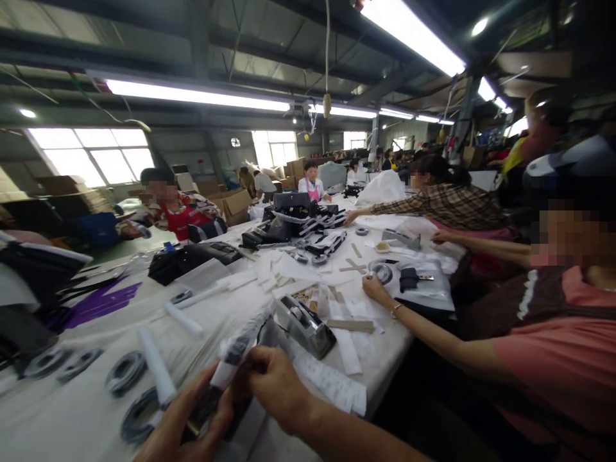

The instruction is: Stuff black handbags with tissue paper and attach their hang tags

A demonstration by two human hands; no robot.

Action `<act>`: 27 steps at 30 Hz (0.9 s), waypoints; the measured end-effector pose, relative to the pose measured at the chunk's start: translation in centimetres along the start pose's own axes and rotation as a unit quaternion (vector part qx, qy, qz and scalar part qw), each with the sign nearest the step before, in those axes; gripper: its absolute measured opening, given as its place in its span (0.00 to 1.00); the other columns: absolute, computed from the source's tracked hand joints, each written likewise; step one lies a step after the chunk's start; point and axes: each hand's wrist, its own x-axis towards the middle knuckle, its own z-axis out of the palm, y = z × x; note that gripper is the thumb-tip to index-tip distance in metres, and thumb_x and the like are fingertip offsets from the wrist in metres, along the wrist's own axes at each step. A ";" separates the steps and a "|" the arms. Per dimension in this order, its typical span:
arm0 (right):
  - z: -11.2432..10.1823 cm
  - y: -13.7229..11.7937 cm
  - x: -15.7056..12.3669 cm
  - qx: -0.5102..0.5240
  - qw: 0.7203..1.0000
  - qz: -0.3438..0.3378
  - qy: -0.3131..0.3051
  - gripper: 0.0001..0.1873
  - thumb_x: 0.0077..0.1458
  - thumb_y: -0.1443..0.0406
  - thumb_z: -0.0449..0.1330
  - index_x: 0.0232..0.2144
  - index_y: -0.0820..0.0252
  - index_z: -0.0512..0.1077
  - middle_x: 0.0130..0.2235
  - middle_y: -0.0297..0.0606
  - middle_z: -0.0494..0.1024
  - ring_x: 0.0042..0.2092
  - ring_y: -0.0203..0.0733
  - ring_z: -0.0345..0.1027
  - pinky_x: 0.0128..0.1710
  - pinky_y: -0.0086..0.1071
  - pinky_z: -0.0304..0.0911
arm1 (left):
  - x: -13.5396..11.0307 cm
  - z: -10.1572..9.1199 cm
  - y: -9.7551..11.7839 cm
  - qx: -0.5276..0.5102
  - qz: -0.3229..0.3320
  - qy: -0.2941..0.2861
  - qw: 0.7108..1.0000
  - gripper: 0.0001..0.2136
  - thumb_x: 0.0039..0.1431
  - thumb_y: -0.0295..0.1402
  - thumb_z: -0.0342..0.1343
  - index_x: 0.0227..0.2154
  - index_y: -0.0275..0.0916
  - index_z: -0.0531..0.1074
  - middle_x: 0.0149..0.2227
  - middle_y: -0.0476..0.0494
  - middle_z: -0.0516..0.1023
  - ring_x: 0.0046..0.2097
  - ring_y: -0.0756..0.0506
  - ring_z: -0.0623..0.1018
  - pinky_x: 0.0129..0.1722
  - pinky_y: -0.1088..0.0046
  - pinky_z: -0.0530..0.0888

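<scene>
My left hand [199,414] is closed around a black strap-like piece [235,353] with white and clear wrapping on it, perhaps part of a bag. My right hand [276,385] pinches the same piece from the right, fingers bent against its edge. The lower end of the piece is hidden behind my hands. Just beyond them stands a grey tape dispenser [305,326]. Left of my left hand lie a wrapped coil [126,372], a darker coil [137,417] and a white roll [156,362].
Black bags [289,221] are heaped farther back on the white-covered table [86,417]. Purple material [103,305] lies at the left. On the right a co-worker's hand [378,290] is near a coil [384,273] and a plastic-covered bag [426,282]. Other people work around the table.
</scene>
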 end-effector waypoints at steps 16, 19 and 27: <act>-0.1 -3.5 -1.8 0.140 0.972 0.142 -0.125 0.17 0.46 0.60 0.71 0.38 0.61 0.77 0.30 0.30 0.73 0.23 0.23 0.59 0.22 0.18 0.60 | 1.5 -1.6 1.7 -0.051 0.016 -0.013 0.998 0.13 0.57 0.35 0.61 0.46 0.46 0.75 0.49 0.45 0.72 0.48 0.44 0.75 0.47 0.68 0.74; 0.8 -4.4 -2.6 0.209 0.958 0.172 -0.098 0.17 0.46 0.59 0.72 0.35 0.62 0.75 0.26 0.27 0.69 0.21 0.21 0.55 0.18 0.14 0.52 | 1.1 -1.4 2.6 -0.057 0.011 -0.011 0.998 0.14 0.56 0.31 0.61 0.46 0.44 0.74 0.50 0.45 0.72 0.49 0.45 0.75 0.50 0.68 0.74; 2.4 -3.8 -1.2 0.152 0.971 0.185 -0.012 0.18 0.38 0.61 0.75 0.23 0.63 0.70 0.17 0.20 0.59 0.16 0.20 0.42 0.12 0.14 0.44 | -0.6 -2.5 4.1 -0.080 -0.002 -0.052 0.995 0.20 0.60 0.31 0.58 0.55 0.44 0.67 0.59 0.43 0.69 0.59 0.43 0.70 0.60 0.66 0.68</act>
